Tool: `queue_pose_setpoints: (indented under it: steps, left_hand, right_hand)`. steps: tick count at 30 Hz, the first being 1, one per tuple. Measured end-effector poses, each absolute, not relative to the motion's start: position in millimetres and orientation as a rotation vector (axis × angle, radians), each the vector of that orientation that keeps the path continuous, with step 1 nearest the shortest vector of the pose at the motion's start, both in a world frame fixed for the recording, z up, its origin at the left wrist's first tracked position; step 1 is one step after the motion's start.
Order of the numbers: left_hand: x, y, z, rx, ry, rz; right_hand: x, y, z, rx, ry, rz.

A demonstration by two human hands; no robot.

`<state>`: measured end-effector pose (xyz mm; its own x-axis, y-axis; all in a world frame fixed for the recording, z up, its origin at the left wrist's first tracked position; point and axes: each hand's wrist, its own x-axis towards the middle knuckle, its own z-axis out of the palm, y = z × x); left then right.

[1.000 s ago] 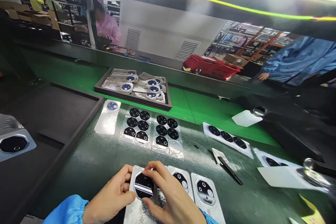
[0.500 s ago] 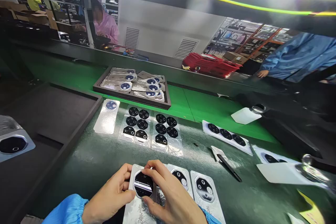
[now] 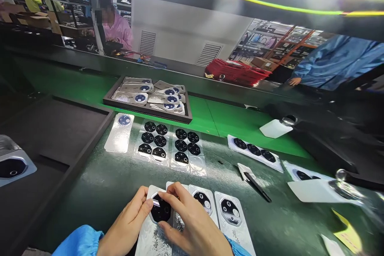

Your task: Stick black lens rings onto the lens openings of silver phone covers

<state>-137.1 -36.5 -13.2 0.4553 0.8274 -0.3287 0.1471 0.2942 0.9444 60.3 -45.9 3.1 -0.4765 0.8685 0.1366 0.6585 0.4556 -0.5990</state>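
My left hand [image 3: 124, 224] grips the left edge of a silver phone back panel [image 3: 150, 238], its thumb on the panel's face near the upper left. On the panel's upper part sits a black octagonal camera cover [image 3: 162, 210] with small holes. My right hand [image 3: 195, 222] is closed on this cover, index fingertip at its top edge and thumb at its bottom. To the right, another silver panel [image 3: 205, 192], partly hidden by my right hand, and a further panel [image 3: 232, 212] lie side by side, each with a camera plate. One more panel [image 3: 171, 185] is mostly hidden behind my fingers.
Clear sheets [image 3: 154, 161] hold several black covers. A panel stack [image 3: 118, 138] lies left of them, below a tray [image 3: 147, 111] of panels. Black tweezers [image 3: 258, 187], a strip of covers [image 3: 253, 152] and white bottles [image 3: 276, 129] lie right. A large dark tray [image 3: 81, 124] borders the left.
My left thumb has moved up from the cover's lower left edge to its upper left. The reflection on the cover has shifted. The whole view has moved slightly.
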Motion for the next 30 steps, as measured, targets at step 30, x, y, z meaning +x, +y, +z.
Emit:
queue_pose_setpoints:
  steps: [30]
  left_hand:
    - [-142,-47,-29,1.106,1.148,0.499]
  right_hand:
    - [55,-66,-9,-1.202,-2.149,0.357]
